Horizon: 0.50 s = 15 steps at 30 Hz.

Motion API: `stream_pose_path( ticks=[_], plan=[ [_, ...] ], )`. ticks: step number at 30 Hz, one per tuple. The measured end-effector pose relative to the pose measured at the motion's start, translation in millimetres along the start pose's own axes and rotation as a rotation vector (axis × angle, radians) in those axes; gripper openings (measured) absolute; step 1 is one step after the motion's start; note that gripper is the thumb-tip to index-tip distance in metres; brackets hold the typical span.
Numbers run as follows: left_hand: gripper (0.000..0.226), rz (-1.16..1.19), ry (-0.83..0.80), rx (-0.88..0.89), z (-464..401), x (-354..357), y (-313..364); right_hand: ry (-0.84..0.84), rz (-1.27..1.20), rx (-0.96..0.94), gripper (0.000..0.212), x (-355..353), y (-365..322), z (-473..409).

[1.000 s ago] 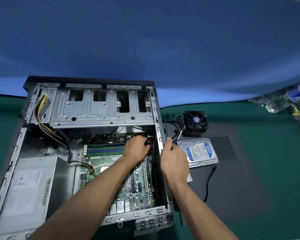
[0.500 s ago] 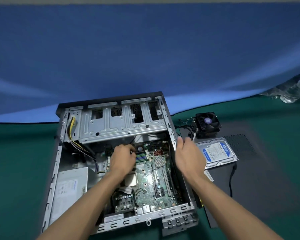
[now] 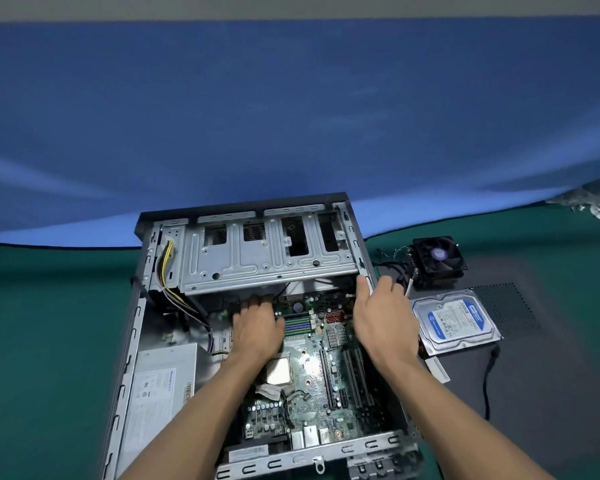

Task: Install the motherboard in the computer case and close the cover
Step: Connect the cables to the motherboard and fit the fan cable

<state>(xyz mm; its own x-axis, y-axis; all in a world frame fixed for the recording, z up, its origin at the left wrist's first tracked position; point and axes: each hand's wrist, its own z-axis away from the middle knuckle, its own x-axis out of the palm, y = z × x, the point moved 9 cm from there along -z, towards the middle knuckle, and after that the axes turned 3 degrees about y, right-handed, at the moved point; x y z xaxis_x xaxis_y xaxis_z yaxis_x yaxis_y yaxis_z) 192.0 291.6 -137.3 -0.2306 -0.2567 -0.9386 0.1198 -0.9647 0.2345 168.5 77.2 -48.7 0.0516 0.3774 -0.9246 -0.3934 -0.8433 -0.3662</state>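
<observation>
**Green board lies in the open case, both hands at its far end**

Green and crowded with slots, the motherboard (image 3: 312, 372) lies flat inside the open case (image 3: 132, 341), in the right half of its floor, with the bare socket (image 3: 278, 370) near its middle and the memory slots (image 3: 297, 325) toward the far end.

The left hand (image 3: 257, 329) rests palm down on the board's far left part, fingers stretched forward under the edge of the drive cage (image 3: 267, 251); its fingertips are in shadow, and whether they hold anything cannot be told. The right hand (image 3: 383, 317) sits over the case's right wall, thumb pointing up along the inside of the wall's rail, the other fingers bent over its outer side, so the hand grips the wall.

A grey power supply (image 3: 160, 386) fills the near left of the case, and yellow and black wires (image 3: 165, 271) run down from the far left corner.

Outside, to the right, a hard drive (image 3: 456, 322) with a blue label lies on a dark panel (image 3: 520, 375), near the right hand. A black fan (image 3: 437, 256) sits beyond the drive, its cables trailing toward the case. All of it rests on a green table (image 3: 49, 323) before a blue backdrop (image 3: 291, 116).
</observation>
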Motion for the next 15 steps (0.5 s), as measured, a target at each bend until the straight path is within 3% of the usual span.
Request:
stream_pose_path(
  ticks=[5,11,15],
  plan=[
    [0.026,0.084,0.041,-0.025,-4,-1,-3,0.001,0.002,-0.003,0.052,1,0,0],
    [0.024,0.270,0.170,0.258,14,-23,37,-0.001,0.004,0.013,0.055,3,3,-2],
    [0.020,0.452,0.031,0.190,25,-20,32,0.007,-0.007,0.036,0.054,2,4,0]
  ],
)
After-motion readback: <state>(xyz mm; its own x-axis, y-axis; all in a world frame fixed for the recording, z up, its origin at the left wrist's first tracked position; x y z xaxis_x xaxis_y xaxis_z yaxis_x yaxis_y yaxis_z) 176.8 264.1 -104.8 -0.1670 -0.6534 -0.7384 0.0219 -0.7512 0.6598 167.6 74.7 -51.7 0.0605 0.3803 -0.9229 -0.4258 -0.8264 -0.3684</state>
